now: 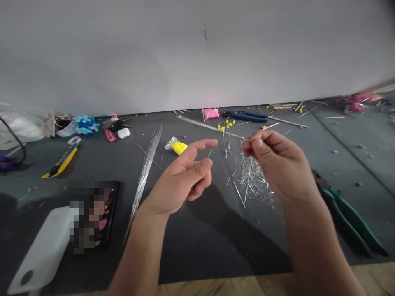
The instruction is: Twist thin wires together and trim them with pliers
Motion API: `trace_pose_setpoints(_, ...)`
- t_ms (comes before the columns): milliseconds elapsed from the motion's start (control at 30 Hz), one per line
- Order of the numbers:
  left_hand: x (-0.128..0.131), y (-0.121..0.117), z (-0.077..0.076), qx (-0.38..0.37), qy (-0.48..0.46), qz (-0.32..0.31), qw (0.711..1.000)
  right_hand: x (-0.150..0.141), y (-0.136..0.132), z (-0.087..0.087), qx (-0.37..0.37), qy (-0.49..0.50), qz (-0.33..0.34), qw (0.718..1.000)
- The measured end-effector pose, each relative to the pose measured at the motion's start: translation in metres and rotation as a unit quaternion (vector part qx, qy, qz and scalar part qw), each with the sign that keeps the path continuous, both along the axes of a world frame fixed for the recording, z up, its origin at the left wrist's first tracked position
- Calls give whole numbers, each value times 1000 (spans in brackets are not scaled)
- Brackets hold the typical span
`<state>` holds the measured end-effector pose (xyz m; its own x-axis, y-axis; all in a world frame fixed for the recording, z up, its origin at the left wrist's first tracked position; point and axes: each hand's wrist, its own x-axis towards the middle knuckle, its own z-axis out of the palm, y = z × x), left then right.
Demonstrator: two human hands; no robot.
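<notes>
left hand (187,176): index outstretched, short wire (210,153) seemingly gripped beneath thumb | right hand (274,162): fine wire (237,135) pinched at fingertips above tabletop (222,255), closer to its far edge | risk — if pinch is loosened, fine wire could be lost among cut pieces (250,176) below

A smooth, pale grey upright panel (123,53) with a short vertical slit (205,35) fills the frame's top. Below spreads a matte dark grey tabletop (376,137), dimly lit, shadowed toward lower centre; a brown, patterned strip (216,289) edges the bottom.
</notes>
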<state>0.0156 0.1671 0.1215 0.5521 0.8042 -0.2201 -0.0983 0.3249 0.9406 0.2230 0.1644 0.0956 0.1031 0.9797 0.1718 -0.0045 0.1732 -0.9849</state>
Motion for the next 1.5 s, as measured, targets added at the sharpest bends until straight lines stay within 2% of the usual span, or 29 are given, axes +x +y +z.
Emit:
trace_pose_setpoints(200,-7,2,-1,49,-35,69,996,11,6,-5,-33,-6,-24,999)
trace_pose_setpoints(333,-1,-2,-1,119,2,109,987,10,11,-15,-85,-63,-78,991)
trace_pose_setpoints(400,4,-5,-2,152,46,108,981,8,11,-15,-123,-110,-60,985)
trace_pose_setpoints(500,10,-9,-1,173,92,108,975,5,7,-9,-155,-154,9,976)
trace_pose_setpoints(700,10,-7,1,183,119,96,971,8,3,-2,-165,-127,76,975)
trace_pose_setpoints(833,8,-5,-9,226,63,126,964,15,4,-4,-157,-101,100,977)
trace_pose_setpoints(933,8,-4,-15,229,20,151,961,19,4,-5,-170,-70,103,978)
trace_pose_setpoints(1133,9,-4,-12,217,-7,195,956,22,4,-6,-169,-15,99,980)
trace_pose_setpoints(1300,8,-4,-10,193,-8,176,965,22,3,-6,-153,25,109,982)
trace_pose_setpoints(1500,13,-4,-16,162,-13,79,984,9,-1,1,-144,49,125,980)
